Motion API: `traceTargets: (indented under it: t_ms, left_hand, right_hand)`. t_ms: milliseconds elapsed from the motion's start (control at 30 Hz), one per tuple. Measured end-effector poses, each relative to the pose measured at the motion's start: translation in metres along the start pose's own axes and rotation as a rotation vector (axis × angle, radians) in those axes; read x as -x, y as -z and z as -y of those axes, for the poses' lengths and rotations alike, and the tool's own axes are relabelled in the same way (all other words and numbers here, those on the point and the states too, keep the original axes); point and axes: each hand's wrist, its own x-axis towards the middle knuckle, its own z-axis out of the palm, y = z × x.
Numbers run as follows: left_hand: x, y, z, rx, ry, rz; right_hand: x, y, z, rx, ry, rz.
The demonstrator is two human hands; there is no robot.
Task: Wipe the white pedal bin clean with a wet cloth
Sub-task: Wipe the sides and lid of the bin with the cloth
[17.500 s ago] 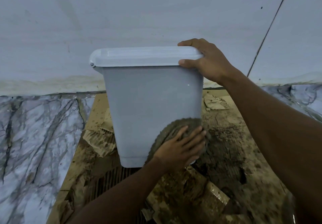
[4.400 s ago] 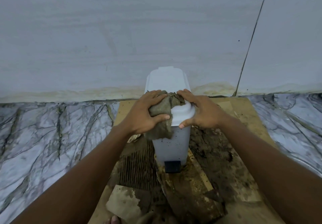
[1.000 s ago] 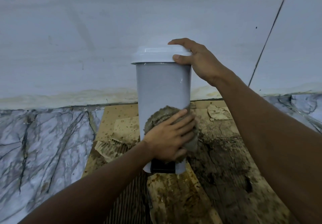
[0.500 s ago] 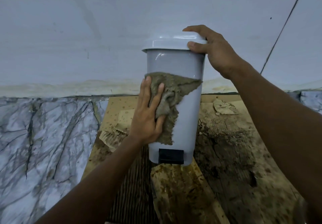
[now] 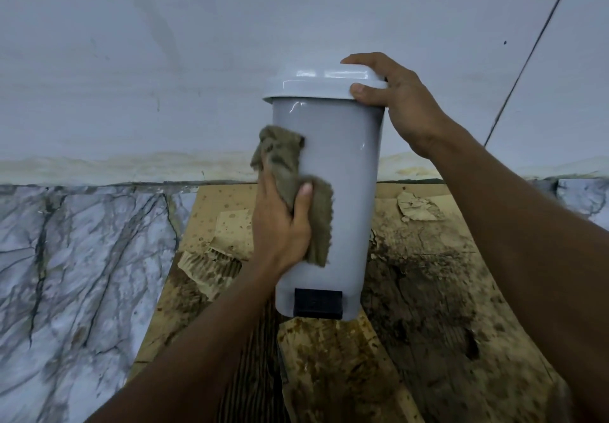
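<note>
White pedal bin [image 5: 342, 175] dead centre, upright with a slight lean, over a stained sheet of cardboard [image 5: 428, 291] on the floor. I cannot tell whether its base touches the sheet. The lid [image 5: 313, 85] is down and the black pedal [image 5: 318, 303] faces us at the near foot.

The brown cloth [image 5: 283, 159] is pressed flat to the bin's left flank by the left hand [image 5: 280, 228]: thumb pinning the fabric on the front corner, fingers wrapped round the side out of sight. The right hand [image 5: 402, 106] clamps the lid's right edge, fingers across the top, thumb hooked under the rim.

Progress, as I read it: the front face looks glossy and free of smears (a good sign), and the lid shines too. The left side is in hand now. The right side and back are hidden, so no verdict there. The pedal and bottom edge probably need a pass.

Beyond lie the marble floor [image 5: 82, 258] to the left and a pale wall [image 5: 197, 43] on the far side.
</note>
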Motion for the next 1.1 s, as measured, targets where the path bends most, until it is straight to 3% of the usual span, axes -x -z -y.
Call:
traceTargets:
  t_ms: [133, 233, 367, 467, 567, 833, 967, 1100]
  left_hand:
    - [-0.052, -0.011, -0.037, -0.015, 0.055, -0.124]
    - [-0.048, -0.024, -0.053, -0.225, 0.052, -0.185]
    - [-0.024, -0.04, -0.055, -0.601, -0.187, -0.174]
    - [-0.011, -0.048, -0.054, -0.825, -0.469, -0.02]
    - [0.004, -0.046, -0.048, -0.843, -0.725, 0.144]
    - [0.029, -0.021, -0.004, -0.961, -1.192, 0.599]
    - [0.019, -0.001, 0.009, -0.897, -1.258, 0.592]
    - [0.012, 0.012, 0.012, -0.817, -1.121, 0.426]
  right_hand:
    - [0.003, 0.0, 0.0, -0.001, -0.002, 0.01]
    - [0.004, 0.002, 0.003, -0.006, -0.022, 0.003]
    - [0.006, 0.002, 0.007, -0.011, -0.036, 0.033]
    - [0.004, 0.001, 0.01, 0.032, -0.057, 0.034]
    - [0.005, 0.003, 0.009, 0.028, -0.058, 0.032]
    - [0.008, 0.004, 0.007, 0.008, -0.058, 0.062]
    - [0.01, 0.004, 0.006, 0.012, -0.041, 0.058]
    - [0.008, 0.0, 0.005, -0.007, -0.035, 0.034]
